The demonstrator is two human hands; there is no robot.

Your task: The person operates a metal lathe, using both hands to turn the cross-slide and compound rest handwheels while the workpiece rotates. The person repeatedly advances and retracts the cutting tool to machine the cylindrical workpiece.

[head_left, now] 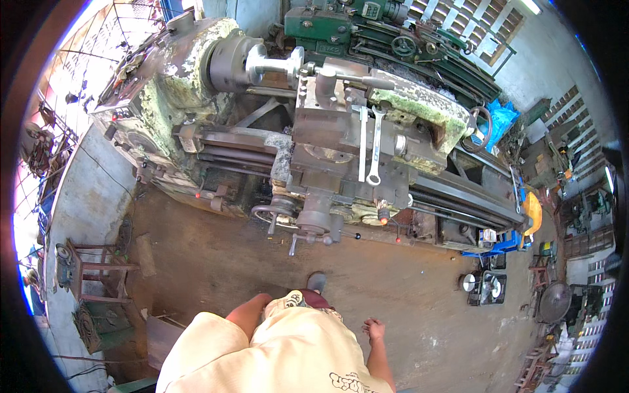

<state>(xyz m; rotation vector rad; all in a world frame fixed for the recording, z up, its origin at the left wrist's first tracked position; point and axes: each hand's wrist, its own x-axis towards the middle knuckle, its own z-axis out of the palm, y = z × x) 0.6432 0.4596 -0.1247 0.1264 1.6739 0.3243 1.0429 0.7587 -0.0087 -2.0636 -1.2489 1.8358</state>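
R hand (374, 329) hangs beside the body over bare floor (419, 308): fingers loosely bent, half-open, nothing seen in it. L hand hidden behind cream shirt (295, 347); can't tell its state. Old lathe (439, 114), paint flaking, stands in front, well apart from R hand. Spool-shaped metal part (276, 65) sits at chuck (229, 62), lathe's L end. Wrench (377, 147) & flat bar (363, 144) lie side by side on carriage (334, 167), bar on L. Handwheel (265, 211) low on carriage front. Green lathe (321, 33) behind; blue bag (501, 124) near old lathe's R end. Black crate (488, 298) on floor, R side, w/ white items. Wooden stool (101, 267) far L, nr wall.
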